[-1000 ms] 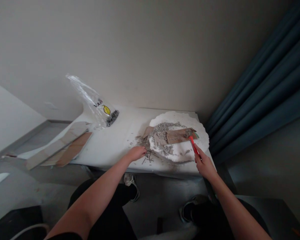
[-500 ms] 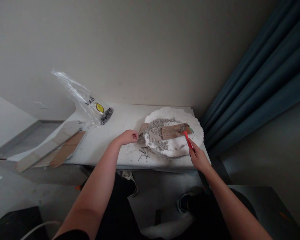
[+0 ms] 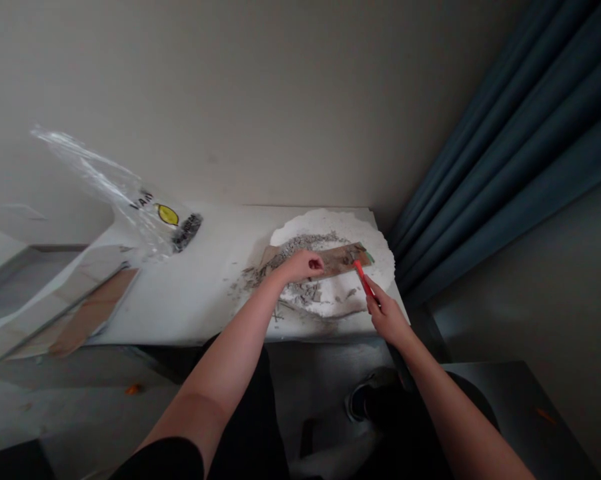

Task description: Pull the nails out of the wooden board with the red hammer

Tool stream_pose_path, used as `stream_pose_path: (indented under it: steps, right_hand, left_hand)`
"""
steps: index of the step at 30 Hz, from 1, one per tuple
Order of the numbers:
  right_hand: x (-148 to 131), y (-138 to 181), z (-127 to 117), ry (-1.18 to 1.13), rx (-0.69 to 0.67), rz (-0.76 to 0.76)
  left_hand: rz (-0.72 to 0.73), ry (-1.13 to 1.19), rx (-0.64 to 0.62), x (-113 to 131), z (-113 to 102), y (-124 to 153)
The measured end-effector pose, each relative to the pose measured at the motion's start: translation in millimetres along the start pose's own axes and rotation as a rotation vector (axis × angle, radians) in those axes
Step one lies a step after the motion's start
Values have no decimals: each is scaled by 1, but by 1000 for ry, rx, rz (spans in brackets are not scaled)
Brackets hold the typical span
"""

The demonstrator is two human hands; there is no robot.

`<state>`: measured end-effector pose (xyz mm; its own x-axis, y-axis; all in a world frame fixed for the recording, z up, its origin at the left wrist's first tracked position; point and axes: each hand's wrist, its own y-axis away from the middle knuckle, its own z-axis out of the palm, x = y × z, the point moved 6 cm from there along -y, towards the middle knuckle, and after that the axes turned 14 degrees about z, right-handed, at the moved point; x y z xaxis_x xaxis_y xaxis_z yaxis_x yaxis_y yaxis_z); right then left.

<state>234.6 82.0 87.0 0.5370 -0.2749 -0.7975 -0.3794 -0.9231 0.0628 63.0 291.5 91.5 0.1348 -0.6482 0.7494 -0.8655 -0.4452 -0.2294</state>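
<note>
My right hand (image 3: 387,320) grips a red-shafted tool that looks like a hammer (image 3: 363,277). Its dark head rests at the right end of a brown board (image 3: 335,261). Over the board's left part is my left hand (image 3: 303,265), its fingers curled together; whatever they hold, if anything, is hidden. Under the board lies a white round slab (image 3: 365,230) with a ragged edge. Grey crumbs (image 3: 305,292) are strewn across the slab and to its left. Some thin nails (image 3: 279,310) lie by its front edge, partly covered by my left arm.
A clear plastic bag (image 3: 150,213) with a yellow print stands on the left of the white table (image 3: 215,260). Cardboard strips (image 3: 95,310) lie at the table's left end. A wall is behind, and a blue curtain (image 3: 470,147) hangs at the right.
My left hand has moved right, from beside the slab's left edge to above the board. My right hand keeps the tool at the board's right end. The view has shifted slightly.
</note>
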Motion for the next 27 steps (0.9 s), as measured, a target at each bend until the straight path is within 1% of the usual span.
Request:
stream_pose_path:
  steps: [3, 6, 7, 9, 11, 13, 19, 27]
  right_hand:
    - [-1, 0, -3, -14, -5, -9]
    - [-1, 0, -4, -20, -21, -3]
    - [-2, 0, -4, -21, -23, -5]
    - [-3, 0, -5, -19, -24, -9]
    - [-4, 0, -5, -11, -26, -7]
    - [-4, 0, -6, -6, -29, -6]
    - [-3, -1, -5, -7, -35, -1]
    - [-2, -1, -3, 1, -45, 7]
  left_hand:
    - [9, 21, -35, -3, 13, -8]
    - [28, -15, -34, -3, 20, -12]
    - [24, -31, -16, -4, 21, -13]
    - [-2, -45, 63, -7, 18, -13]
    - [-22, -24, 160, -11, 14, -12]
    - [-24, 6, 214, -14, 11, -12]
    - [-19, -30, 157, -17, 14, -11]
    - [-42, -110, 133, -16, 14, -9]
